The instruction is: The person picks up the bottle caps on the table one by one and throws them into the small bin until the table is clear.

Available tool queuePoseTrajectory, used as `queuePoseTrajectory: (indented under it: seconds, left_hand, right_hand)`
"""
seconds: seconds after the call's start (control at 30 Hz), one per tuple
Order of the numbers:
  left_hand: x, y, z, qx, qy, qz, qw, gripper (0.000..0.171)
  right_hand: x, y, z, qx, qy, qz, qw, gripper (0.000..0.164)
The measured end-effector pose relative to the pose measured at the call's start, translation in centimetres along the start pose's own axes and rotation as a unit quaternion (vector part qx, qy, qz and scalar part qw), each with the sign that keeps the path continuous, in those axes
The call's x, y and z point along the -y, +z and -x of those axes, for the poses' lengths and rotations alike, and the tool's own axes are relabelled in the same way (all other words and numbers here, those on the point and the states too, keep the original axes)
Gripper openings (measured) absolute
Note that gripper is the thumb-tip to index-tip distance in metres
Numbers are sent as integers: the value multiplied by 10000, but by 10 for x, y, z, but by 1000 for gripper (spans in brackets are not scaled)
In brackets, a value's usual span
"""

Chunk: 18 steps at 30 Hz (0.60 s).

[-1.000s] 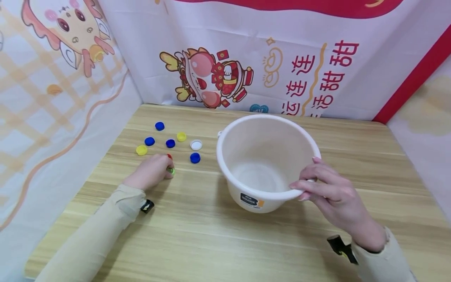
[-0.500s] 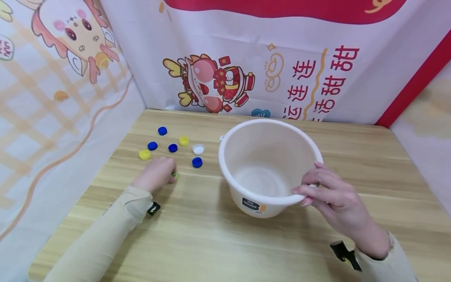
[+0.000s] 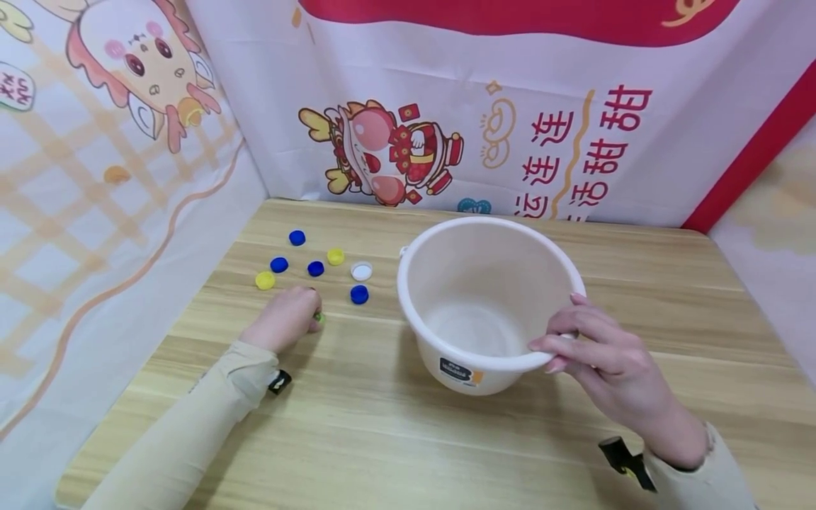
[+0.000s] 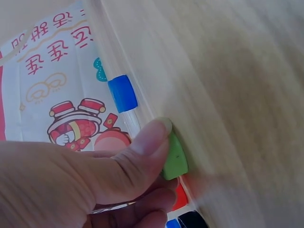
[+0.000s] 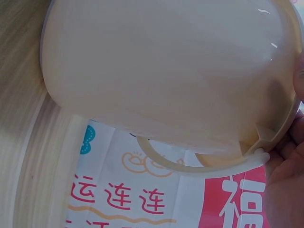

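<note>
My left hand (image 3: 287,319) pinches a green bottle cap (image 4: 175,159) low over the table, thumb on its near side and the fingers behind it. A red cap (image 4: 180,197) shows just past the green one in the left wrist view; in the head view the hand hides it. At the bucket's right front, my right hand (image 3: 605,354) grips the rim of a cream plastic bucket (image 3: 491,269), thumb outside and fingertips over the edge. The bucket stands upright, and no caps show inside it.
Beyond the left hand lie loose caps: several blue ones (image 3: 315,268), two yellow (image 3: 265,280) and a white one (image 3: 361,270). The bucket's handle (image 5: 204,174) hangs at its side. Printed cloth (image 3: 268,142) walls off the table's (image 3: 382,439) back and sides.
The left fingers have closed on the green cap, and the red cap has gone out of sight behind them in the head view. The right hand keeps its grip; the head view has shifted slightly.
</note>
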<state>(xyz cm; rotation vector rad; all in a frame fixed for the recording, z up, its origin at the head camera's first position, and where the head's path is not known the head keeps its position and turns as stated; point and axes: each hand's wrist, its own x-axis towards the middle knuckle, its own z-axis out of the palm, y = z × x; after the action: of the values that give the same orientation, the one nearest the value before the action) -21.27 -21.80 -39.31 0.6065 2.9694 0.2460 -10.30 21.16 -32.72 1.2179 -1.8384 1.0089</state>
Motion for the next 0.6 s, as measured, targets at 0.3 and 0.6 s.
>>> queuePoseTrajectory:
  seconds: [0.3,0.6]
  left_hand:
    - [0,2,1,-86,99,-37,9999,14]
    - [4,4,11,3,39,81,10000,23]
  right_hand:
    - [1,-1,-1,47,-7,28,10000,34]
    - [0,-2,2,109,36,61,9999,33]
